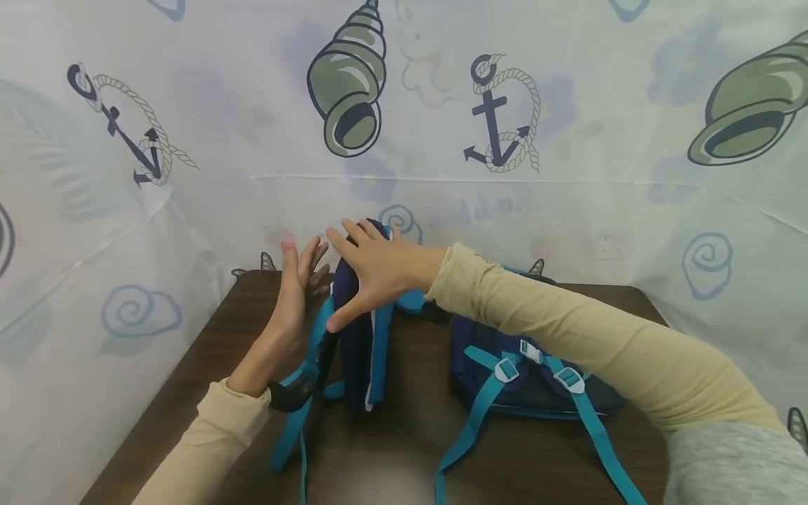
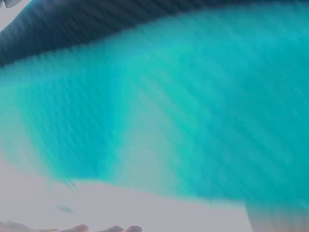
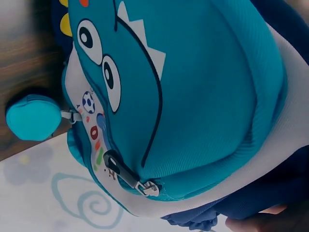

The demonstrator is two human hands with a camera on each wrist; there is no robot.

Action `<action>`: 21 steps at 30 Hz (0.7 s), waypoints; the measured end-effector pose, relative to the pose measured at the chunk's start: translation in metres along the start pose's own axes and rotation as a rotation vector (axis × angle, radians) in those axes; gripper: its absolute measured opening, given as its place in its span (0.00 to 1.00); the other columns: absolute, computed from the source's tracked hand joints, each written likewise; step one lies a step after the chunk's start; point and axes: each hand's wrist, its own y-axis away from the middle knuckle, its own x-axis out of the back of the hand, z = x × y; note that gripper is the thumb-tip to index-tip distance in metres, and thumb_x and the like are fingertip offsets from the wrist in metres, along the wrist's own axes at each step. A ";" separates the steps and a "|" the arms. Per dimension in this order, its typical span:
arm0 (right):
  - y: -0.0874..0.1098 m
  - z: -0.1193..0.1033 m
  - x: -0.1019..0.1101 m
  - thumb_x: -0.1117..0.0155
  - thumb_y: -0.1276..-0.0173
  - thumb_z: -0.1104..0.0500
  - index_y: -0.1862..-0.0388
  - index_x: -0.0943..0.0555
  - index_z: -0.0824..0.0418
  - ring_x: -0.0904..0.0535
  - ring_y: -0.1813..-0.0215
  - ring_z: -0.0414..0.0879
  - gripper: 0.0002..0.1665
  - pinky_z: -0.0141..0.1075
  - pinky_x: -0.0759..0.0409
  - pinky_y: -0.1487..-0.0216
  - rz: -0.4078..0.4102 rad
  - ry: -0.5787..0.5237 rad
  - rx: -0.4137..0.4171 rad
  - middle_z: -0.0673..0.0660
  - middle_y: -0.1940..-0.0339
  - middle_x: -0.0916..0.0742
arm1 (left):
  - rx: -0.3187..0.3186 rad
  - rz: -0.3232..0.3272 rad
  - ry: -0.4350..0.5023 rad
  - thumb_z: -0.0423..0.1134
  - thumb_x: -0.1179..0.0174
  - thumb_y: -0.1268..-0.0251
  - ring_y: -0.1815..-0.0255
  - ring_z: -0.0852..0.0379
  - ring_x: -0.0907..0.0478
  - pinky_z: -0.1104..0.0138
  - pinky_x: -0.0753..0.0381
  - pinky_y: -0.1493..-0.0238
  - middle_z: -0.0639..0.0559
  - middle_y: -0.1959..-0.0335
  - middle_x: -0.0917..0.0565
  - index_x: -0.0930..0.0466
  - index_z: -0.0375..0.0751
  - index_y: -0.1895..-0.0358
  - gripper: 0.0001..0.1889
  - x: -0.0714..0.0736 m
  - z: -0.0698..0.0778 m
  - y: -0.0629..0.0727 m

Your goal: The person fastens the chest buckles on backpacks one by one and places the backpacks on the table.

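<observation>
A navy and teal backpack [image 1: 361, 351] stands narrow side toward me on the table. My right hand [image 1: 372, 270] reaches across its upper end with fingers spread and straight, overlapping the dark fabric. Beside its strap side, my left hand [image 1: 293, 301] is raised, fingers extended and the palm toward the bag. A teal shoulder strap [image 1: 293, 428] hangs below the left wrist; teal webbing [image 2: 231, 106] fills the left wrist view, blurred. In the right wrist view the backpack front [image 3: 193, 96] shows a cartoon face with white teeth and a zipper pull [image 3: 120, 169].
A second navy backpack [image 1: 463, 351] lies at the right, its teal straps [image 1: 473, 414] with white buckles trailing toward me. A round teal pouch [image 3: 34, 117] is by the standing bag. The brown table [image 1: 391, 456] meets a patterned cloth backdrop [image 1: 429, 140] behind.
</observation>
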 end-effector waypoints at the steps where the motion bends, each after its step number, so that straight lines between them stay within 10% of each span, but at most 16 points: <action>1: 0.000 0.001 0.000 0.37 0.50 0.18 0.17 0.67 0.49 0.67 0.16 0.59 0.77 0.72 0.56 0.26 0.000 0.000 -0.002 0.57 0.15 0.60 | 0.002 0.012 -0.003 0.76 0.88 0.34 0.16 0.44 0.61 0.42 0.65 0.20 0.57 0.16 0.57 0.65 0.60 0.18 0.44 0.005 -0.003 -0.001; 11: 0.004 0.003 0.000 0.35 0.52 0.18 0.17 0.67 0.49 0.64 0.17 0.64 0.79 0.66 0.56 0.23 -0.023 0.004 0.015 0.58 0.15 0.59 | 0.091 0.079 -0.045 0.75 0.94 0.34 0.18 0.40 0.76 0.33 0.68 0.25 0.51 0.17 0.70 0.75 0.56 0.19 0.44 0.059 -0.068 -0.008; 21: 0.006 0.005 -0.001 0.32 0.52 0.21 0.17 0.67 0.50 0.64 0.17 0.65 0.79 0.63 0.56 0.21 -0.027 -0.009 0.018 0.59 0.16 0.60 | 0.227 -0.130 -0.002 0.78 0.92 0.37 0.18 0.41 0.77 0.33 0.73 0.26 0.52 0.17 0.73 0.76 0.59 0.20 0.46 0.032 -0.123 0.009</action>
